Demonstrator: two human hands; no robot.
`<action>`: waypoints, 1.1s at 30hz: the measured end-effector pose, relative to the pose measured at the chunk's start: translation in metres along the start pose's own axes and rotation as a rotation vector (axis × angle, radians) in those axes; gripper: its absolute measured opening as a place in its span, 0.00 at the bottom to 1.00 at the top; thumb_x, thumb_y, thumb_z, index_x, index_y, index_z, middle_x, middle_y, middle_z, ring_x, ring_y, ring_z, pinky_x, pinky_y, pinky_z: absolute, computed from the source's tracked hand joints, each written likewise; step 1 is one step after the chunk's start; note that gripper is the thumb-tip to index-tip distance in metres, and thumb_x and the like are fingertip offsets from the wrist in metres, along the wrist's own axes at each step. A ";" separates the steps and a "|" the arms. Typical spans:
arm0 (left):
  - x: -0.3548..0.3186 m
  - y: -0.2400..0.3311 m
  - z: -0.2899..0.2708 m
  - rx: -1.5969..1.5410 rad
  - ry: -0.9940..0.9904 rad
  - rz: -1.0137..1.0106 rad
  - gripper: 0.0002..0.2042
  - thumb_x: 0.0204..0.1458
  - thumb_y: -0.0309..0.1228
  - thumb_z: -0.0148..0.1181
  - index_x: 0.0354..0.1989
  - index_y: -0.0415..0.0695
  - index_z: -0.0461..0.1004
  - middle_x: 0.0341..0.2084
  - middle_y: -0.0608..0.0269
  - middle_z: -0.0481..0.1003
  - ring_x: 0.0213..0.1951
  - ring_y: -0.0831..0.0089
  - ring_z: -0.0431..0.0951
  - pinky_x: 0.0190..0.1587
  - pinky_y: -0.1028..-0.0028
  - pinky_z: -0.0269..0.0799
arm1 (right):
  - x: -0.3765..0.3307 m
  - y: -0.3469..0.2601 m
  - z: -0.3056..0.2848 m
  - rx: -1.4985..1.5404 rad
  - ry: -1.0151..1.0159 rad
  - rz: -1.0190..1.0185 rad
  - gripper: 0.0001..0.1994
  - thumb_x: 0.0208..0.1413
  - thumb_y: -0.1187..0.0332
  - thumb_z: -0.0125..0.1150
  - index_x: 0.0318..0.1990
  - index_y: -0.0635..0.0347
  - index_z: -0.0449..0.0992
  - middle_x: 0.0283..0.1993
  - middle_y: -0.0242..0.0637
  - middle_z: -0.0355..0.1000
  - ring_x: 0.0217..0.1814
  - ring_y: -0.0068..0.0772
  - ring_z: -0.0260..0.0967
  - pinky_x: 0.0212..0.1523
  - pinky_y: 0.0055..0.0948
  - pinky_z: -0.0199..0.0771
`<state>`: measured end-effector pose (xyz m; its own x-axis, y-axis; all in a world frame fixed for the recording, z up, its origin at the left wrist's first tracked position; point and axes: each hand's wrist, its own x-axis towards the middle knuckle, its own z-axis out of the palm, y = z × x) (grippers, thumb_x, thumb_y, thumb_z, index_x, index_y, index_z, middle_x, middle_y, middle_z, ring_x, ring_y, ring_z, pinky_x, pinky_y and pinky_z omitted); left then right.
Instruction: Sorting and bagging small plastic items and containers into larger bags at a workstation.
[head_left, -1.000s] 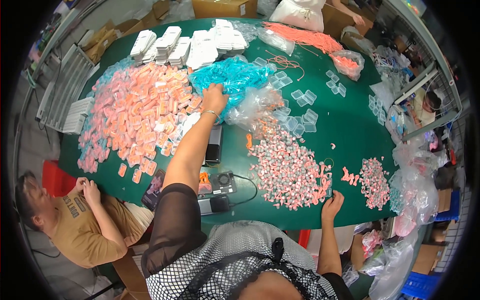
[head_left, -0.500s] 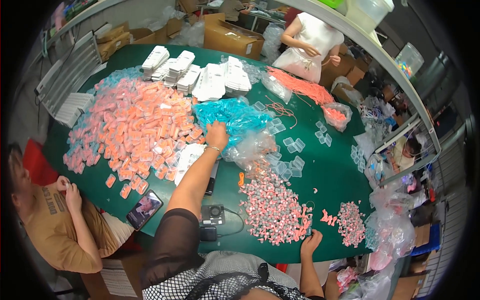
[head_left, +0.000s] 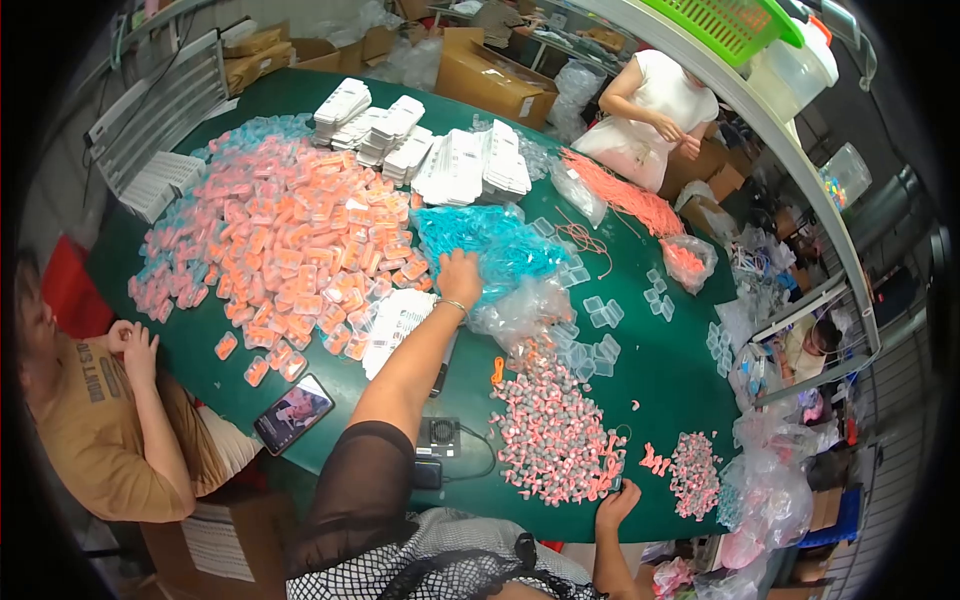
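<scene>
Two hands out over green table, left hand reaching far, palm down on heap of blue bagged pieces, grip indiscernible, right hand resting half-curled at near edge beside pile of small pink-white pieces, holding nothing, orange packets spread to the left.

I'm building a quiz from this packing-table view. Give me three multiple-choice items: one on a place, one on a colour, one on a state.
1. Where is the left hand?
A. on the blue pile
B. on the phone
C. in a box

2. What colour is the table?
A. white
B. green
C. red

3. How is the right hand?
A. raised high
B. holding scissors
C. resting at the table's near edge

Answers: 1 A, it reaches onto the blue pile. 2 B, bare parts show green. 3 C, it lies by the pink-and-clear heap.
</scene>
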<state>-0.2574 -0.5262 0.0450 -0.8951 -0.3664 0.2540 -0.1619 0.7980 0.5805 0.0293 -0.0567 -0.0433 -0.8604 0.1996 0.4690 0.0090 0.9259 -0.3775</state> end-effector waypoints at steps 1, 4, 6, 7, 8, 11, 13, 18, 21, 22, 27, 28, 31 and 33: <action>0.000 0.000 0.000 -0.004 -0.003 0.003 0.16 0.33 0.27 0.65 0.34 0.45 0.71 0.39 0.56 0.67 0.45 0.52 0.64 0.38 0.60 0.71 | 0.000 0.000 0.000 -0.001 -0.002 -0.007 0.15 0.41 0.83 0.44 0.41 0.67 0.65 0.40 0.50 0.61 0.45 0.51 0.57 0.48 0.43 0.56; 0.000 0.001 -0.004 -0.009 -0.032 -0.013 0.16 0.33 0.28 0.66 0.34 0.45 0.72 0.39 0.56 0.67 0.45 0.52 0.64 0.39 0.61 0.71 | -0.001 0.003 0.001 -0.004 -0.033 0.010 0.16 0.41 0.83 0.44 0.42 0.68 0.65 0.41 0.50 0.61 0.46 0.51 0.57 0.49 0.43 0.56; 0.000 0.001 -0.002 -0.010 -0.017 -0.018 0.16 0.32 0.29 0.67 0.33 0.46 0.71 0.38 0.57 0.67 0.44 0.54 0.65 0.39 0.61 0.70 | -0.002 0.004 0.001 0.005 -0.040 0.010 0.17 0.41 0.83 0.44 0.42 0.68 0.65 0.42 0.51 0.60 0.47 0.51 0.56 0.49 0.43 0.56; 0.000 0.001 -0.002 -0.009 -0.004 -0.015 0.16 0.31 0.31 0.69 0.32 0.46 0.71 0.36 0.58 0.67 0.43 0.55 0.65 0.38 0.61 0.70 | -0.002 0.004 0.001 0.004 -0.043 0.002 0.17 0.41 0.83 0.44 0.42 0.68 0.65 0.42 0.51 0.60 0.47 0.51 0.56 0.49 0.43 0.56; 0.001 0.000 -0.001 -0.012 -0.001 -0.023 0.16 0.31 0.31 0.69 0.32 0.46 0.71 0.36 0.58 0.67 0.43 0.55 0.65 0.38 0.61 0.70 | -0.003 0.003 0.001 -0.011 -0.042 -0.012 0.17 0.40 0.83 0.44 0.43 0.68 0.64 0.43 0.51 0.60 0.47 0.51 0.56 0.49 0.43 0.56; 0.001 -0.002 -0.001 0.003 0.003 -0.029 0.17 0.31 0.31 0.69 0.32 0.46 0.71 0.37 0.58 0.68 0.43 0.55 0.65 0.39 0.61 0.70 | -0.001 -0.002 0.000 -0.050 -0.060 -0.031 0.18 0.40 0.83 0.43 0.44 0.68 0.64 0.43 0.51 0.60 0.47 0.51 0.56 0.49 0.43 0.55; 0.001 -0.001 -0.006 -0.023 -0.013 -0.021 0.17 0.31 0.31 0.68 0.32 0.46 0.71 0.37 0.58 0.68 0.44 0.55 0.65 0.39 0.61 0.70 | 0.001 -0.005 -0.001 -0.075 -0.077 -0.034 0.19 0.40 0.83 0.43 0.44 0.68 0.64 0.43 0.51 0.60 0.48 0.51 0.55 0.49 0.43 0.55; 0.002 -0.001 -0.004 -0.051 0.034 -0.006 0.12 0.33 0.26 0.61 0.31 0.46 0.72 0.36 0.57 0.68 0.42 0.54 0.65 0.36 0.63 0.70 | 0.002 -0.007 -0.001 -0.121 -0.103 -0.034 0.20 0.39 0.83 0.44 0.45 0.68 0.63 0.44 0.51 0.60 0.48 0.52 0.55 0.50 0.44 0.54; 0.002 -0.004 0.001 -0.058 0.069 0.005 0.10 0.35 0.24 0.58 0.30 0.45 0.72 0.35 0.57 0.68 0.41 0.55 0.66 0.35 0.64 0.70 | 0.002 -0.006 -0.001 -0.163 -0.116 -0.059 0.20 0.39 0.83 0.44 0.45 0.68 0.62 0.44 0.51 0.59 0.48 0.52 0.55 0.50 0.44 0.54; 0.002 -0.006 0.003 -0.048 0.097 0.013 0.09 0.35 0.24 0.57 0.29 0.45 0.72 0.34 0.57 0.68 0.41 0.55 0.66 0.34 0.64 0.71 | 0.002 -0.007 0.000 -0.166 -0.115 -0.062 0.20 0.39 0.83 0.44 0.45 0.68 0.62 0.44 0.51 0.59 0.48 0.52 0.55 0.50 0.44 0.54; 0.002 -0.006 0.006 -0.047 0.111 0.018 0.08 0.37 0.24 0.55 0.28 0.45 0.72 0.33 0.57 0.69 0.40 0.55 0.66 0.32 0.65 0.71 | -0.001 0.003 0.005 -0.201 -0.104 -0.077 0.18 0.42 0.81 0.44 0.45 0.68 0.62 0.44 0.51 0.59 0.48 0.51 0.55 0.49 0.42 0.55; 0.002 -0.006 0.007 -0.048 0.122 0.025 0.07 0.38 0.24 0.54 0.28 0.45 0.73 0.32 0.57 0.69 0.40 0.55 0.67 0.32 0.65 0.71 | -0.002 0.006 0.006 -0.201 -0.103 -0.080 0.18 0.42 0.81 0.44 0.45 0.68 0.62 0.44 0.51 0.59 0.48 0.51 0.55 0.49 0.42 0.55; 0.004 -0.008 0.011 -0.046 0.120 0.003 0.06 0.39 0.25 0.53 0.27 0.45 0.73 0.32 0.57 0.69 0.39 0.55 0.67 0.31 0.64 0.71 | -0.002 0.006 0.008 -0.237 -0.093 -0.052 0.17 0.45 0.80 0.44 0.46 0.68 0.62 0.45 0.51 0.59 0.48 0.50 0.55 0.49 0.41 0.56; 0.002 -0.010 0.012 -0.051 0.132 0.008 0.06 0.39 0.25 0.53 0.27 0.45 0.73 0.31 0.58 0.69 0.39 0.56 0.67 0.31 0.64 0.71 | -0.003 0.002 0.006 -0.248 -0.102 -0.083 0.17 0.46 0.80 0.44 0.47 0.68 0.62 0.45 0.51 0.59 0.48 0.50 0.56 0.50 0.40 0.56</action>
<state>-0.2626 -0.5290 0.0300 -0.8334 -0.4224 0.3563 -0.1307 0.7771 0.6156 0.0290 -0.0570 -0.0500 -0.9100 0.0983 0.4028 0.0499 0.9904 -0.1288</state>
